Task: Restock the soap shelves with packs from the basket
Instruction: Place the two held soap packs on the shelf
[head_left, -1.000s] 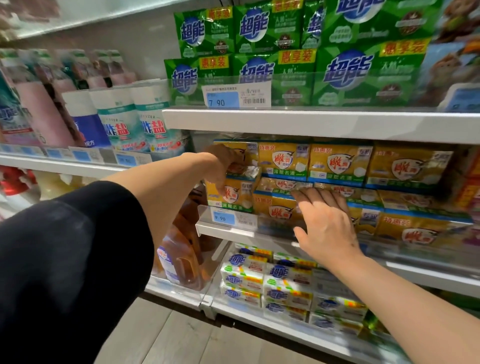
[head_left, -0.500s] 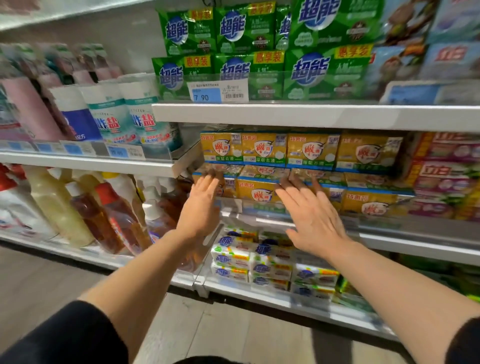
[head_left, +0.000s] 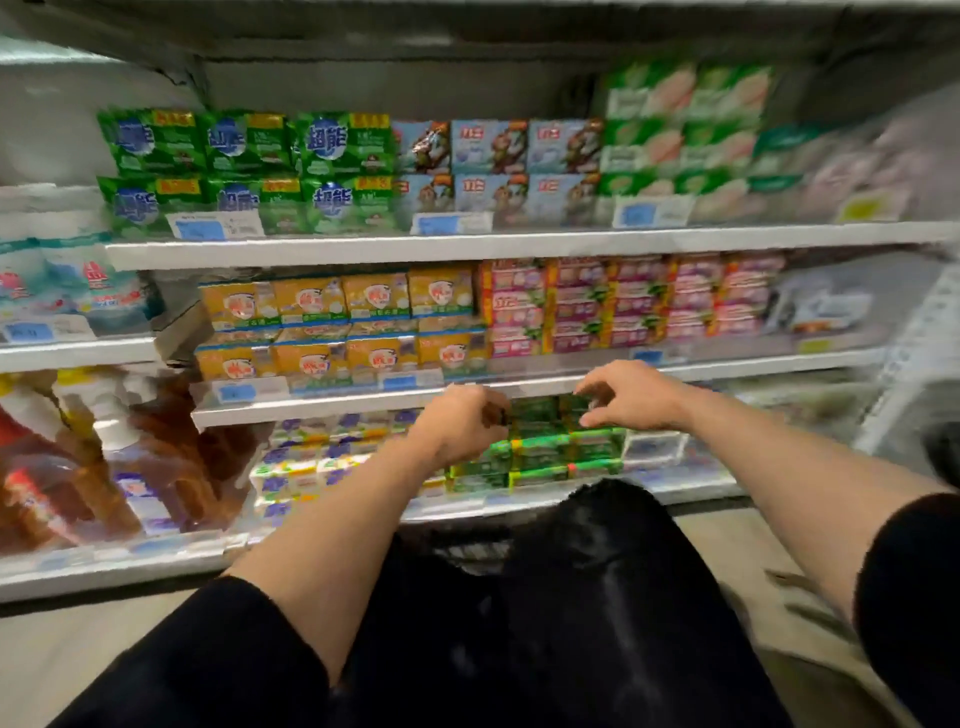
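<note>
This is a shop aisle, a supermarket's cleaning and soap section. White metal shelves (head_left: 467, 248) run in tiers across the whole view, each packed edge to edge with many identical retail packs in neat rows and stacks: green soap packs (head_left: 343, 171) on the top shelf, yellow soap packs (head_left: 332, 306) and pink soap packs (head_left: 597, 306) on the middle one, green-wrapped bars (head_left: 540, 457) lower down. Price tags (head_left: 215, 226) with blue panels sit in clear strips along the shelves' front edges. To the left stand bottles of liquid cleaner (head_left: 130, 467). The blur hides the print on most labels.
</note>
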